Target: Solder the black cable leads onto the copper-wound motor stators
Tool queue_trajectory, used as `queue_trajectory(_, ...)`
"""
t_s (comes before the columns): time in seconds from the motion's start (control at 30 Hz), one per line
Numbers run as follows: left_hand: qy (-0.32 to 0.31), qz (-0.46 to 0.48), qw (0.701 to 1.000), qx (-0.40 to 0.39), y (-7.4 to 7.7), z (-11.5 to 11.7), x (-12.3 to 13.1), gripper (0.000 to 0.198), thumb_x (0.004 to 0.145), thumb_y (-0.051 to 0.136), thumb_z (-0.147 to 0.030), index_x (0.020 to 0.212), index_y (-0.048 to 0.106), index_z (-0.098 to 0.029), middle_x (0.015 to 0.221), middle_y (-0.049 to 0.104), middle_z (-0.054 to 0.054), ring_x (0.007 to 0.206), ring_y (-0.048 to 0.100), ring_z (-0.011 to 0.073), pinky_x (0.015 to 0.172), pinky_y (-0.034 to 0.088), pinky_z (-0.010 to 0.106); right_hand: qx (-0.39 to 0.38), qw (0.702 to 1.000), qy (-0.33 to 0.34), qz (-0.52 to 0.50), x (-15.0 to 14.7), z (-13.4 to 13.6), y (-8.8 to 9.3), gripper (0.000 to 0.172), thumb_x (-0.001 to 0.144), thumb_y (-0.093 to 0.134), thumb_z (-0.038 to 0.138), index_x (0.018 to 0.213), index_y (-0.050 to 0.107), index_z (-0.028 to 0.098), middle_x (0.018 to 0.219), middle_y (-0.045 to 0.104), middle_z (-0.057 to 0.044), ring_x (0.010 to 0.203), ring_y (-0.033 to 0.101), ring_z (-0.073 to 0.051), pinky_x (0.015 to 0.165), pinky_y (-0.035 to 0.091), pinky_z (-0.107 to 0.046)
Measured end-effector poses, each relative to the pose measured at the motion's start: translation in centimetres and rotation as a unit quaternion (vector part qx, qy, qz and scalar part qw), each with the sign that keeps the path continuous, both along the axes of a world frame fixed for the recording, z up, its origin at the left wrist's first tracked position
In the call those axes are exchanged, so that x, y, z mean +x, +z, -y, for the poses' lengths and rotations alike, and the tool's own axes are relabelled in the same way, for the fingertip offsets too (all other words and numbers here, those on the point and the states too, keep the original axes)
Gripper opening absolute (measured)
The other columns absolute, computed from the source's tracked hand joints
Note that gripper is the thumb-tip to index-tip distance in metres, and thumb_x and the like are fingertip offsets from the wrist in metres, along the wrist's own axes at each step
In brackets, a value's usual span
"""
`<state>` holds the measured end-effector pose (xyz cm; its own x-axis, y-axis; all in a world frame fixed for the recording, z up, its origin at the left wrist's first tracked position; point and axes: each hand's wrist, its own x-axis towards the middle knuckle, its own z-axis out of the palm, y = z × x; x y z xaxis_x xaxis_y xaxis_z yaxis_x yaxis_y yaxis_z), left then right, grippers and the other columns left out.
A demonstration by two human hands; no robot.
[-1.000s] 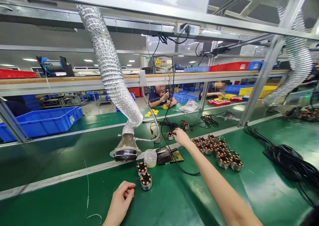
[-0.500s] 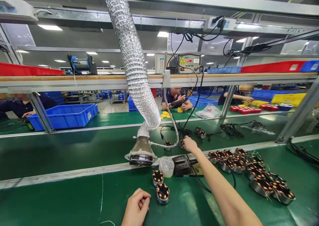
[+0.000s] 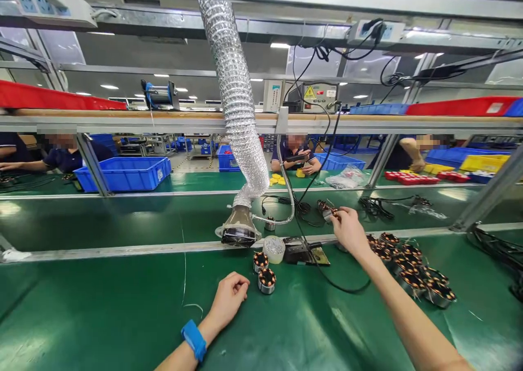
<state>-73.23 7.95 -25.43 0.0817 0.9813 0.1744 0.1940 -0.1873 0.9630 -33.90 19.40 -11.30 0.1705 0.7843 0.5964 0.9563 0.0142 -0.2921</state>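
Note:
My left hand (image 3: 229,299), with a blue wristband (image 3: 194,338), rests on the green mat with its fingers loosely curled and nothing in them. It lies just left of two copper-wound stators (image 3: 265,279). My right hand (image 3: 349,230) is stretched out over the belt rail, its fingers pinched on a small copper-wound stator (image 3: 328,212). A heap of several more stators (image 3: 412,265) lies on the mat just right of that arm.
A silver flexible duct (image 3: 239,115) ends in a hood (image 3: 239,232) over the rail. Beside it stand a white jar (image 3: 273,248) and a black tool stand (image 3: 300,251) with a cable. A blue bin (image 3: 122,172) and several seated people are across the line.
My right hand has moved right from the spot beside the hood and now pinches a stator. My left hand stays by the two stators. The view has shifted left.

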Motion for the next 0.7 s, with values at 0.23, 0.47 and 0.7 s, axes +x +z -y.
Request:
queue_trajectory(0.23, 0.016, 0.039, 0.997, -0.065, 0.9, -0.3, -0.3, 0.021, 0.082, 0.071, -0.035, 0.084, 0.074, -0.014, 0.068, 0.066, 0.002, 0.058, 0.065, 0.0129, 0.056, 0.052, 0.023, 0.071, 0.984, 0.163, 0.030, -5.9, 11.7, -4.4, 0.032, 0.103, 0.043, 0.044, 0.097, 0.065, 0.022, 0.133, 0.062, -0.018, 0.118, 0.068, -0.033, 0.093, 0.059, -0.048)
queue_trajectory(0.47, 0.136, -0.149, 0.978, -0.042, 2.4, -2.9, -8.1, 0.024, 0.092, 0.059, -0.027, 0.098, 0.075, -0.011, 0.079, 0.074, 0.008, 0.061, 0.068, 0.0152, 0.054, 0.050, 0.022, 0.029, 0.978, 0.206, 0.009, -11.3, 14.7, -11.5, 0.033, 0.104, 0.039, 0.043, 0.095, 0.064, 0.024, 0.128, 0.066, -0.017, 0.107, 0.074, -0.035, 0.081, 0.062, -0.052)
queue_trajectory(0.7, 0.217, -0.360, 0.907, 0.005, 4.5, -3.5, -20.8, 0.027, 0.095, 0.046, -0.023, 0.095, 0.072, -0.013, 0.097, 0.073, 0.011, 0.100, 0.066, 0.0262, 0.088, 0.048, 0.032, 0.042, 0.984, 0.170, -0.008, -12.6, 13.4, -14.3, 0.030, 0.104, 0.041, 0.039, 0.096, 0.067, 0.023, 0.123, 0.070, -0.016, 0.104, 0.075, -0.035, 0.082, 0.064, -0.054)
